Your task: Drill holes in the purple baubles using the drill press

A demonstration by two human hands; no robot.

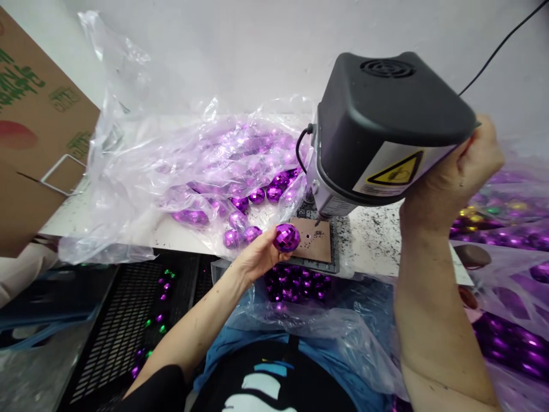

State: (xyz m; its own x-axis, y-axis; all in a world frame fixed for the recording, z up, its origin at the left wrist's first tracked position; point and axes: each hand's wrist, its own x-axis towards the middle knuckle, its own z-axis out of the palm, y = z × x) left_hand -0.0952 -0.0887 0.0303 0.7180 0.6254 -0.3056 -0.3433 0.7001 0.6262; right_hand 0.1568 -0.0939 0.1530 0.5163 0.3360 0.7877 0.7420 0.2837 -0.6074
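A shiny faceted purple ball [287, 237] is held between the fingers of my left hand [263, 254], at the left edge of a brown board [319, 252] with a small hole. Above the board stands a black machine [394, 103] with a yellow warning label, its narrow tip just over the board. My right hand [463, 166] is raised at the machine's right side, fingers bent and partly hidden behind the housing; what they grip cannot be made out. More purple balls [257, 195] lie to the left, many under clear plastic [141, 166].
A cardboard box [38, 131] stands at the left. Dark crumbs cover the white table [373, 237]. Below its front edge, an open plastic-lined container holds purple balls [295, 283]. Black crates [146, 309] sit lower left; bagged balls [510, 343] lie at the right.
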